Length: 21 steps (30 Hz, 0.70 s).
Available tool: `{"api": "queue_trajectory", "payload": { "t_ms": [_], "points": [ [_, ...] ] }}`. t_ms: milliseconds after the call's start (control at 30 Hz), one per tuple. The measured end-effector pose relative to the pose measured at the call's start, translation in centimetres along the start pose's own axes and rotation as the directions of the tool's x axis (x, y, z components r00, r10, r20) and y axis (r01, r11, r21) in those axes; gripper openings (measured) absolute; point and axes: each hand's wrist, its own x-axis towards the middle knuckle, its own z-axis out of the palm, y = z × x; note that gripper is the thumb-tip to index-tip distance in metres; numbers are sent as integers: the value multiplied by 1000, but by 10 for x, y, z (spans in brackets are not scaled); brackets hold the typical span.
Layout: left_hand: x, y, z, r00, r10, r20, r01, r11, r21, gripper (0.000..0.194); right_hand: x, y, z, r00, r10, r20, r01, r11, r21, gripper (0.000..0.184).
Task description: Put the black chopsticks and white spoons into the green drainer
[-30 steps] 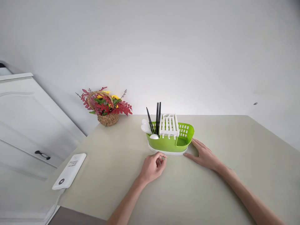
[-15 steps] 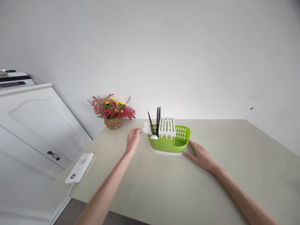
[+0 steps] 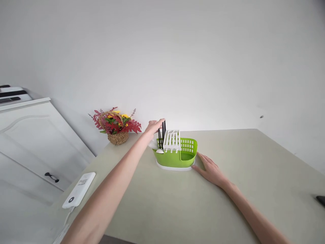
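On the table stands a green plastic utensil basket (image 3: 172,160) on a white base (image 3: 175,168). A white slotted rack (image 3: 172,140) sits across its middle. Black chopsticks (image 3: 164,135) rise from the basket's left end, beside white spoons (image 3: 159,151). My left hand (image 3: 153,126) is at the chopsticks' upper ends, its fingers closed around them; it partly covers the spoons behind. At the basket's right end lies my right hand (image 3: 210,171), thumb and fingers apart, its tips against the end of the basket and base.
A wicker basket of artificial flowers (image 3: 118,137) stands at the back left. Near the table's left edge lies a white power strip-like box (image 3: 79,189) with a cable. A white cabinet (image 3: 27,145) adjoins on the left. A dark object (image 3: 321,200) shows at the right edge.
My left hand has moved up and right from beside the basket to the chopstick tops, and the chopsticks are closer together. The right hand stays at the basket. The view has shifted slightly.
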Motion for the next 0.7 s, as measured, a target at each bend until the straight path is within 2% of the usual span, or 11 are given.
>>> {"api": "queue_trajectory", "payload": {
  "t_ms": [167,300,500,700],
  "points": [
    [0,2,13,981,-66,185,65,998,7,50,1,0,-1,1000,10,7,-10,1000,9,79],
    [-4,-5,14,968,-32,248,21,999,47,45,1,1,-1,1000,-9,8,9,1000,23,78],
    [-15,-12,9,973,142,182,-170,974,151,27,-1,0,-3,1000,-11,13,11,999,36,78],
    [-24,-12,-4,965,249,79,-258,957,135,32,-1,0,-2,1000,8,22,-9,1000,27,77]
  ]
}}
